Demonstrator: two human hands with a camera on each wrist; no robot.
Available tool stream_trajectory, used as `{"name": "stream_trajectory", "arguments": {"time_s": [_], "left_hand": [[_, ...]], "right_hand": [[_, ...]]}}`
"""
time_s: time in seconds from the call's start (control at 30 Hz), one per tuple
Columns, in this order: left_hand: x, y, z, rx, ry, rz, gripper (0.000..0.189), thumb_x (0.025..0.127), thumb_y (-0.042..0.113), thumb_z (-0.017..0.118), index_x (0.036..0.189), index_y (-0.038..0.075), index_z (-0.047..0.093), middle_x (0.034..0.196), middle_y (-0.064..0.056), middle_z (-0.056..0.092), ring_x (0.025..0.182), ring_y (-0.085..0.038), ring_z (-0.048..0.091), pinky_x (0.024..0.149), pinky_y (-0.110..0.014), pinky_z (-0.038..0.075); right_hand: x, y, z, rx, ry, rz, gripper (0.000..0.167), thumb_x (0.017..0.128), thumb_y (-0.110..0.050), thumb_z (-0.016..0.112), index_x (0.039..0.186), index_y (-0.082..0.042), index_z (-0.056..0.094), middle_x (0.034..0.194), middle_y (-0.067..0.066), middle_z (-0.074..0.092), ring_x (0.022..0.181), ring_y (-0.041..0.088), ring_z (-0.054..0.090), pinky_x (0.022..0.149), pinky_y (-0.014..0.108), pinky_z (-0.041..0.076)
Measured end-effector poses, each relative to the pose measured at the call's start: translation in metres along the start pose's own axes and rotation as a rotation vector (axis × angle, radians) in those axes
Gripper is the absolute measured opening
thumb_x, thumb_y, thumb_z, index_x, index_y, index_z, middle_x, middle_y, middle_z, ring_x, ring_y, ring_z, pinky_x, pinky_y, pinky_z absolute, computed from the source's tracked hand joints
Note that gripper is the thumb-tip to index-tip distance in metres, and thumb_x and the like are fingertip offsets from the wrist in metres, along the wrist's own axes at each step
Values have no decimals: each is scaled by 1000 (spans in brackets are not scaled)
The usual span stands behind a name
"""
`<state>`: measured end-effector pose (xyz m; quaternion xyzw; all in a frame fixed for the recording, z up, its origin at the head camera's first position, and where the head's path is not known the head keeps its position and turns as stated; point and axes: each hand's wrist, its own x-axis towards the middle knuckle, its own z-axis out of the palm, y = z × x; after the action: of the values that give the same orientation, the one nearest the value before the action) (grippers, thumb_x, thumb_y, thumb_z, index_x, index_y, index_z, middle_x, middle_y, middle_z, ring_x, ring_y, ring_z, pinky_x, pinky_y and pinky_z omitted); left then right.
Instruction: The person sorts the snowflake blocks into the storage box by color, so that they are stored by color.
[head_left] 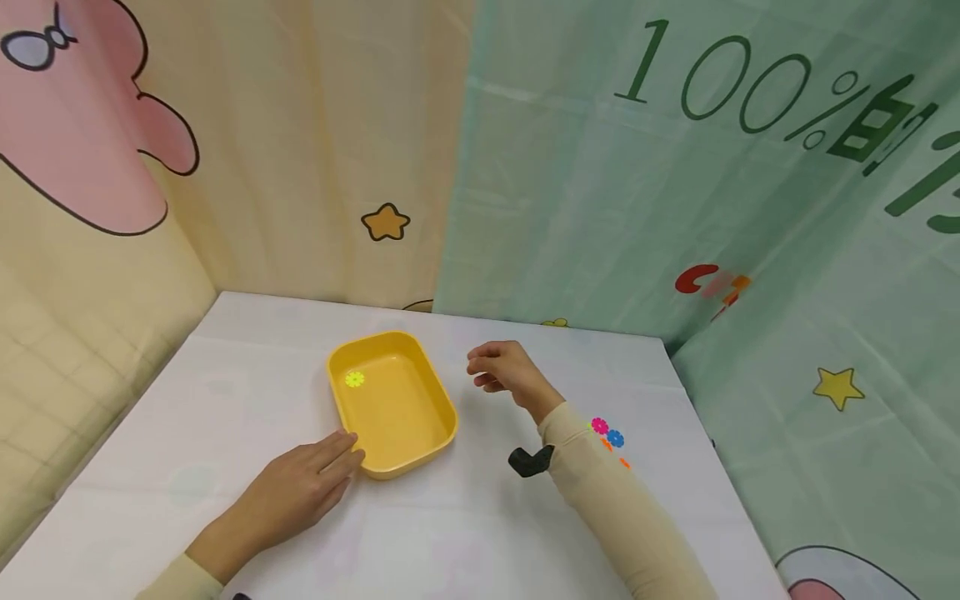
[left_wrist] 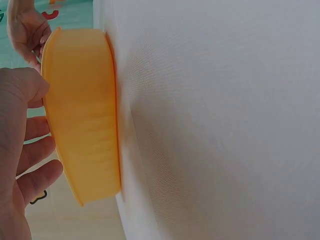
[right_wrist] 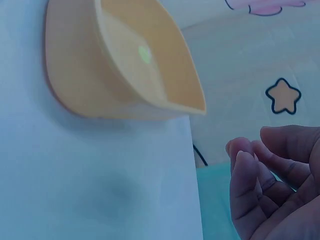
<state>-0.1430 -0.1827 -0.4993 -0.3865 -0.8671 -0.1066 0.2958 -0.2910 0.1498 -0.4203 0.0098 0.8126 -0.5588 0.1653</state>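
Note:
A yellow rectangular tray point(head_left: 393, 408) stands on the white table. Inside it, near the far left corner, lies a small yellow-green flower-shaped piece point(head_left: 355, 379). My left hand point(head_left: 300, 486) touches the tray's near left rim with fairly straight fingers; in the left wrist view its thumb and fingertips meet the tray's edge. To the right of the tray, my right hand point(head_left: 512, 375) is raised above the table, apart from the rim. Its fingers are loosely bent, and the right wrist view shows nothing between thumb and fingers point(right_wrist: 245, 185).
Beside the right forearm lie a pink flower piece point(head_left: 600, 426), a blue one point(head_left: 616, 438) and orange ones point(head_left: 625, 462), partly hidden by the sleeve. A black curved object point(head_left: 530, 462) shows at the right forearm. Printed curtains point(head_left: 525, 167) enclose the table's back and sides.

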Motion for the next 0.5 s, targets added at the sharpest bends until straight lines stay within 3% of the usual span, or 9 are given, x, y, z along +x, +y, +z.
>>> {"name": "stream_trajectory", "arguments": {"time_s": [0.3, 0.5], "left_hand": [[0, -3, -1, -17, 13, 10, 61, 110, 41, 24, 115, 9, 75, 122, -15, 72, 112, -30, 70, 77, -43, 60], [-3, -3, -1, -33, -14, 17, 63, 109, 44, 23, 120, 8, 74, 126, -15, 70, 116, -30, 69, 82, -44, 59]], "right_hand": [[-29, 39, -74, -50, 114, 14, 27, 99, -17, 64, 119, 0, 68, 103, 12, 72, 79, 20, 69, 73, 30, 59], [-47, 61, -111, -103, 186, 101, 33, 100, -20, 65, 125, 0, 66, 110, 15, 70, 98, 38, 68, 77, 30, 59]]}}
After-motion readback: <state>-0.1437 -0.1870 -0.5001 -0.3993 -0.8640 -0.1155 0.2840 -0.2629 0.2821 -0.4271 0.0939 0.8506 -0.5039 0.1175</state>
